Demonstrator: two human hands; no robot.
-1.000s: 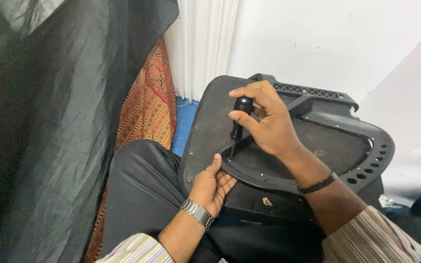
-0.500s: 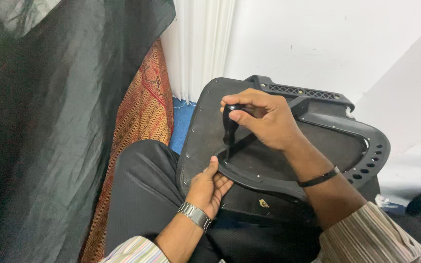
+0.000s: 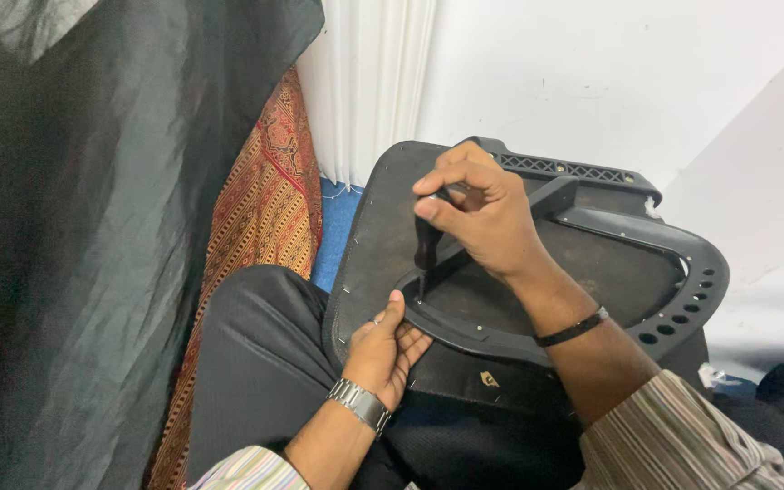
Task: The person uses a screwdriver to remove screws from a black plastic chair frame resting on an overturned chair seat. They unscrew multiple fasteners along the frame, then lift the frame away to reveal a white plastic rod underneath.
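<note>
Nearest the camera, at six o'clock, two striped shirt cuffs frame a lap in dark, finely ribbed trousers [image 3: 265, 363]. A black upholstered chair panel [image 3: 383, 227] rests tilted on that lap, its fabric matte and edged with a row of small metal staples. On top of it lies a black moulded plastic frame [image 3: 682, 263], curved like a horseshoe, smooth, with a line of round holes along its four o'clock bend and a lattice-patterned bar at its far end.

The left hand [image 3: 383, 349], with a steel link watch on the wrist, lies at the panel's seven o'clock corner, fingers loosely curled under the edge and thumb pressed against the frame's inner curve. The right hand [image 3: 478, 218], a thin dark band on its wrist, sits at the centre, closed firmly around the rounded black handle of a screwdriver [image 3: 426, 249]; the tool stands nearly upright, its tip down on the frame just beside the left thumb.

At nine o'clock hangs a crinkled, slightly glossy dark fabric sheet [image 3: 93, 227], and beside it a red-and-gold patterned cloth [image 3: 269, 200]. A strip of blue floor [image 3: 333, 227] shows beyond the knee. At twelve o'clock stand white pleated vertical blinds [image 3: 369, 82] and a plain white wall [image 3: 610, 82], scuffed in places.
</note>
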